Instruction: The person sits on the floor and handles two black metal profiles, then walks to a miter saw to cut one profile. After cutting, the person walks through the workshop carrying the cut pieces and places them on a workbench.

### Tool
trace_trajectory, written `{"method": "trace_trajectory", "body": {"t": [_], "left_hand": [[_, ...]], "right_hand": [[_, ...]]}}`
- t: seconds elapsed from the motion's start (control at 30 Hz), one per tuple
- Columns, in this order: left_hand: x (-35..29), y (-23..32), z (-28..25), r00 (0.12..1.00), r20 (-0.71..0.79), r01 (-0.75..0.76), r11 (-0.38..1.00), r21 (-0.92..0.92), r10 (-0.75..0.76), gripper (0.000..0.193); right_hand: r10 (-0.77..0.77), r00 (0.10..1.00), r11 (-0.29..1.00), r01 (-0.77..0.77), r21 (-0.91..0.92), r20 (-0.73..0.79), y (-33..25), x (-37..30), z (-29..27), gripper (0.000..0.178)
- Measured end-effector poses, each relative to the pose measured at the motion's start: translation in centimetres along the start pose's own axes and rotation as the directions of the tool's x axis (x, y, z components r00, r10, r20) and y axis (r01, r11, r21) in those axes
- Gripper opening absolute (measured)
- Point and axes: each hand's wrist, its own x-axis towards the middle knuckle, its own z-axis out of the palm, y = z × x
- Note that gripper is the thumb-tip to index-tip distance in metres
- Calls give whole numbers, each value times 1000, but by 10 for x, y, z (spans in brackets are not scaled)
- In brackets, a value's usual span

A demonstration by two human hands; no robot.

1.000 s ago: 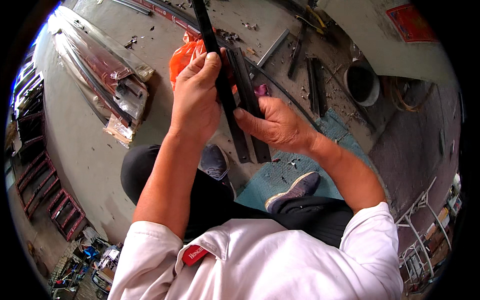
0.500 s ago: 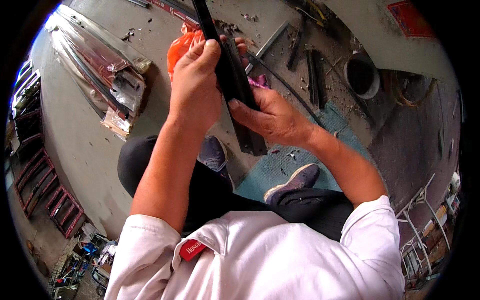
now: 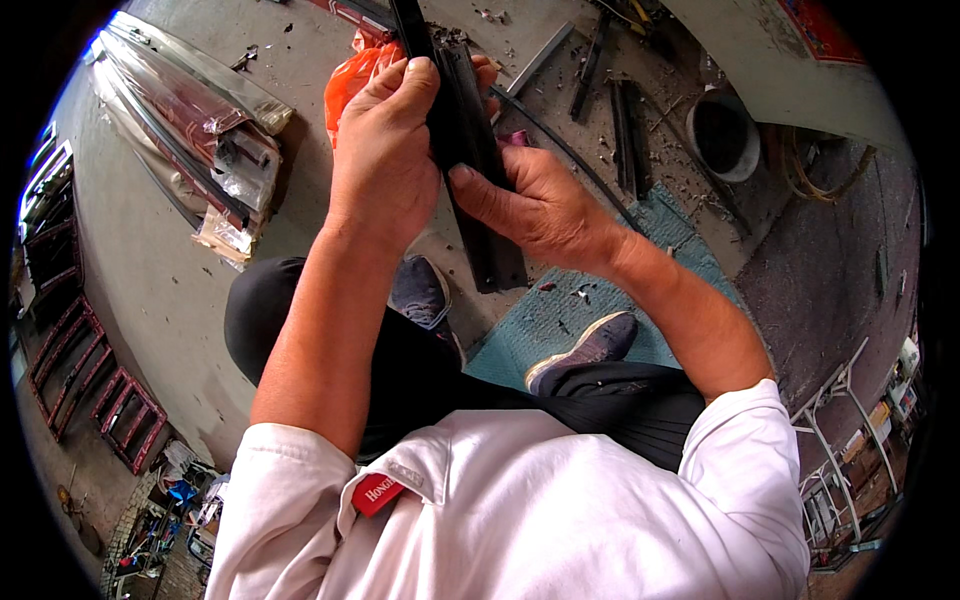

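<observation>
Even light, fisheye curve
Bluish glare burns at the upper-left rim; clear glossy plastic wrapping point(image 3: 188, 88) glints, the pale fabric shirt point(image 3: 570, 510) shines; corners go black.

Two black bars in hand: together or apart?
Together: the black bars lie side by side, with no gap showing near their lower ends.

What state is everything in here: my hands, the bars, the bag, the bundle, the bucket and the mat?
Left hand: closed around the bars, thumb on top.
Right hand: gripping the bars lower down, thumb on top.
Black bars: held together lengthwise, slanted.
Orange bag: crumpled, partly hidden.
Bundle: wrapped in clear plastic, lying on the floor.
Bucket: open-topped, contents too dark to tell.
Mat: spread out, scraps on it.
</observation>
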Motion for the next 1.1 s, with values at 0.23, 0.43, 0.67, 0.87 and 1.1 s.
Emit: {"method": "trace_trajectory", "body": {"t": [0.23,0.43,0.67,0.87,1.1], "left_hand": [[0,2,2,1000,-11,-12,1000,-7,12,30],[-2,3,4,999,-30,-18,1000,11,19,31],[-4,3,4,999,-27,-24,999,24,25,32],[-5,5,6,999,-36,-19,1000,16,20,31],[-1,5,6,1000,-16,0,1000,-23,-1,28]], "right_hand": [[-25,1000,1000,25,-15,-19,10,2,2,39],[-33,999,999,33,-21,-13,7,2,3,37],[-7,1000,1000,7,12,18,7,-1,3,38],[-21,999,1000,22,-1,28,7,-1,3,40],[-4,1000,999,3,39,26,11,1,2,37]]}}
